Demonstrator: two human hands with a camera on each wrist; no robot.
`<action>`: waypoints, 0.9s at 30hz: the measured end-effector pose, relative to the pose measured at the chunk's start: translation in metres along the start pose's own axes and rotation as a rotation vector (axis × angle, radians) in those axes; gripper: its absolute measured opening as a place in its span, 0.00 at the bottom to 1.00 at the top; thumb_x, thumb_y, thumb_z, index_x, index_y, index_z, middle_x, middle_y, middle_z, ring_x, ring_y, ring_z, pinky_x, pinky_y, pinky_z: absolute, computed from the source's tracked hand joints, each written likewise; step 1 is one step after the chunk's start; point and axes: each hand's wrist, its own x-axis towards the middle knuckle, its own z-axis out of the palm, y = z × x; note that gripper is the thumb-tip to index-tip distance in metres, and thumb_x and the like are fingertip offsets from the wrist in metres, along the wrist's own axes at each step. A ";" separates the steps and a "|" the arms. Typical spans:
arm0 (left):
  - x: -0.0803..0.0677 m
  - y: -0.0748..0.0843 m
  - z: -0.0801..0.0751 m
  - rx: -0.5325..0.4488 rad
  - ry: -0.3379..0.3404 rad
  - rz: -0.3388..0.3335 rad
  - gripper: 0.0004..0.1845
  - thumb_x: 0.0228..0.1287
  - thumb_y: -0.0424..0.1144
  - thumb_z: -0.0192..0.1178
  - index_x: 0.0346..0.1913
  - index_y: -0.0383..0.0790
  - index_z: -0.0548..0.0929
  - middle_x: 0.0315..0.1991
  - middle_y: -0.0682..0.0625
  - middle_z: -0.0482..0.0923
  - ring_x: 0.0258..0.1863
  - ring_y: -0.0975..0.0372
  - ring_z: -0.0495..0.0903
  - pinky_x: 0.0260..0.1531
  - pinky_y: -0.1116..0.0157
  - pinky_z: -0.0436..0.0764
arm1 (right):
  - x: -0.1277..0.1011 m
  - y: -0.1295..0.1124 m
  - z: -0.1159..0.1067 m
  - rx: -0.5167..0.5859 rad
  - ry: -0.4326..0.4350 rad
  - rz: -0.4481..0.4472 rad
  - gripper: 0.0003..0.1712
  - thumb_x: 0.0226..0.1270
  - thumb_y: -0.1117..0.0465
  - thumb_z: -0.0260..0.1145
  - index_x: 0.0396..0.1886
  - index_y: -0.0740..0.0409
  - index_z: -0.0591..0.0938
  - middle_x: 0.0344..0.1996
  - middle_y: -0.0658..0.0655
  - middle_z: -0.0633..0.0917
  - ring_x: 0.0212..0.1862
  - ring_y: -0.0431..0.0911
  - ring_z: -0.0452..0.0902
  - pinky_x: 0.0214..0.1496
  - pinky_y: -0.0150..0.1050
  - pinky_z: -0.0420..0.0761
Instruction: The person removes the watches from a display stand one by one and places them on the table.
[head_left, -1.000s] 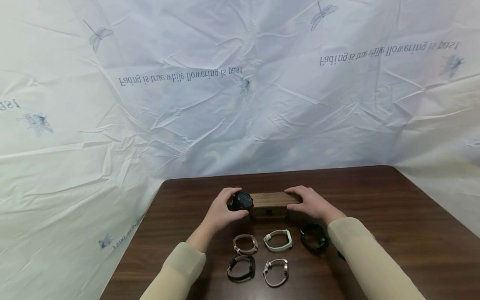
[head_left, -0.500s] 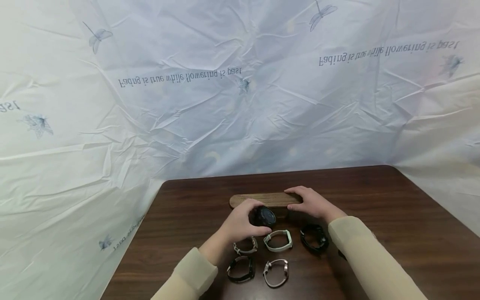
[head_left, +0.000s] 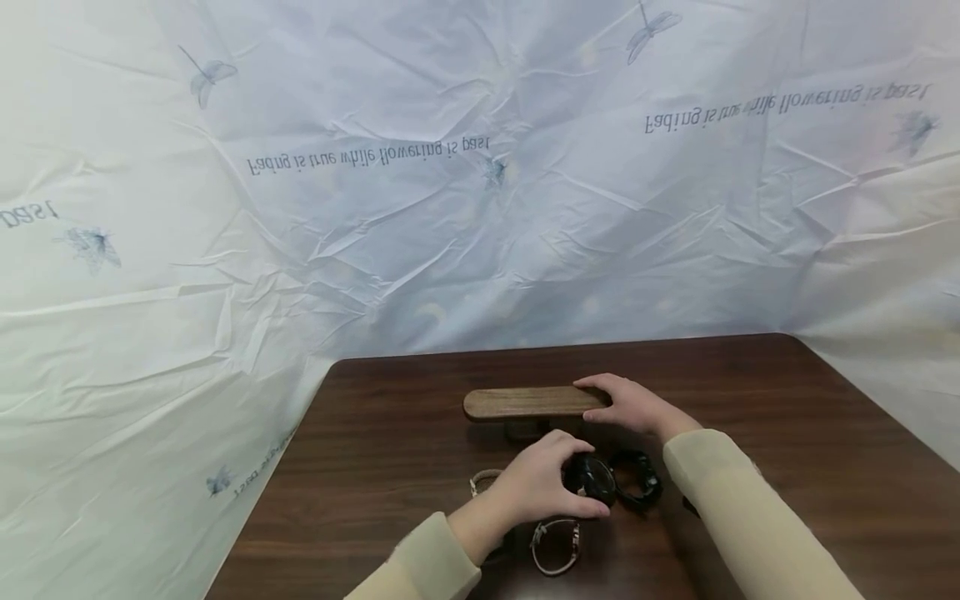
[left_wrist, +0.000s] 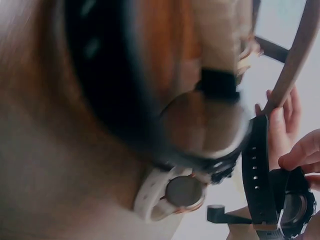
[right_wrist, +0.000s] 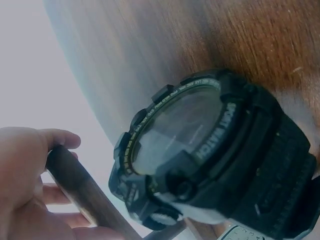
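My left hand (head_left: 576, 482) grips a black sport watch (head_left: 592, 481) just above the table, beside a second black watch (head_left: 637, 480) that lies flat. In the left wrist view its fingertips (left_wrist: 300, 156) pinch the black watch (left_wrist: 287, 205) by the case. My right hand (head_left: 628, 403) holds the right end of a low wooden stand (head_left: 525, 402), with the fingers (right_wrist: 30, 165) wrapped round the bar (right_wrist: 87, 197). The lying black watch (right_wrist: 200, 145) fills the right wrist view.
A watch with a pale strap and rose case (head_left: 556, 546) lies near the front of the dark wooden table (head_left: 390, 442). A beige strap (head_left: 482, 479) shows left of my left hand, which hides other watches. A crumpled white sheet (head_left: 450, 208) hangs behind.
My left hand has carried the black watch from the stand's left end toward me and to the right, down among the watches. The right hand has stayed on the stand.
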 end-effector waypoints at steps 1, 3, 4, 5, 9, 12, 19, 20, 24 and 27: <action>0.000 0.002 0.003 0.009 -0.004 -0.003 0.34 0.44 0.65 0.57 0.55 0.54 0.69 0.49 0.61 0.65 0.44 0.71 0.68 0.40 0.69 0.71 | 0.000 0.000 0.000 0.000 0.001 0.001 0.33 0.53 0.46 0.62 0.59 0.48 0.67 0.58 0.58 0.65 0.58 0.55 0.60 0.50 0.53 0.64; 0.000 0.005 0.007 0.027 -0.013 -0.007 0.34 0.44 0.65 0.56 0.55 0.54 0.68 0.49 0.61 0.65 0.45 0.71 0.68 0.41 0.70 0.71 | 0.000 0.001 0.000 0.003 0.002 0.003 0.33 0.53 0.45 0.62 0.59 0.48 0.67 0.58 0.58 0.64 0.58 0.55 0.59 0.50 0.54 0.64; 0.000 0.007 0.010 0.034 -0.018 -0.008 0.34 0.44 0.65 0.56 0.55 0.53 0.68 0.49 0.61 0.65 0.45 0.71 0.68 0.40 0.70 0.71 | 0.000 0.001 0.000 0.004 0.003 0.005 0.33 0.53 0.45 0.62 0.59 0.48 0.67 0.58 0.58 0.64 0.58 0.55 0.59 0.50 0.54 0.64; 0.000 0.009 0.012 0.037 -0.026 -0.010 0.34 0.44 0.64 0.56 0.55 0.53 0.68 0.49 0.61 0.65 0.45 0.71 0.68 0.40 0.70 0.71 | 0.000 0.002 0.000 0.002 0.002 0.005 0.33 0.53 0.45 0.62 0.59 0.48 0.67 0.58 0.58 0.64 0.58 0.55 0.59 0.50 0.54 0.64; 0.001 0.013 0.021 0.026 -0.051 -0.007 0.34 0.45 0.63 0.57 0.56 0.52 0.68 0.49 0.61 0.64 0.45 0.72 0.68 0.39 0.70 0.71 | 0.000 0.001 0.000 0.006 -0.002 0.005 0.33 0.53 0.46 0.62 0.59 0.48 0.66 0.59 0.58 0.64 0.59 0.56 0.58 0.51 0.54 0.63; 0.002 0.014 0.028 0.000 -0.041 0.017 0.33 0.46 0.62 0.58 0.55 0.50 0.68 0.49 0.62 0.65 0.46 0.72 0.67 0.40 0.71 0.70 | 0.000 0.000 0.000 0.007 -0.002 0.004 0.33 0.53 0.46 0.62 0.59 0.48 0.66 0.59 0.58 0.64 0.59 0.56 0.58 0.50 0.54 0.63; 0.003 0.016 0.035 0.047 0.024 0.094 0.30 0.46 0.61 0.58 0.53 0.55 0.69 0.48 0.65 0.65 0.47 0.75 0.65 0.45 0.65 0.66 | 0.000 -0.002 0.001 0.012 -0.005 0.001 0.33 0.53 0.47 0.62 0.59 0.48 0.66 0.59 0.58 0.63 0.59 0.56 0.58 0.50 0.54 0.63; 0.003 0.017 0.036 0.051 0.023 0.095 0.30 0.46 0.61 0.58 0.53 0.55 0.69 0.48 0.65 0.65 0.47 0.76 0.64 0.44 0.66 0.65 | 0.000 -0.002 0.001 0.011 -0.005 -0.001 0.33 0.53 0.47 0.62 0.59 0.48 0.66 0.59 0.58 0.63 0.59 0.56 0.58 0.50 0.54 0.63; 0.005 0.019 0.040 0.076 -0.015 0.098 0.29 0.46 0.62 0.58 0.54 0.58 0.69 0.48 0.67 0.65 0.47 0.77 0.64 0.39 0.69 0.64 | 0.000 -0.001 0.000 0.003 -0.007 0.002 0.33 0.54 0.47 0.62 0.60 0.47 0.66 0.59 0.59 0.63 0.59 0.56 0.58 0.50 0.54 0.63; 0.006 0.022 0.045 0.107 -0.048 0.082 0.29 0.45 0.63 0.58 0.53 0.58 0.70 0.47 0.69 0.66 0.46 0.78 0.64 0.36 0.71 0.63 | 0.000 0.000 -0.001 0.003 -0.017 0.010 0.33 0.54 0.47 0.62 0.60 0.47 0.66 0.59 0.59 0.62 0.58 0.56 0.58 0.50 0.54 0.64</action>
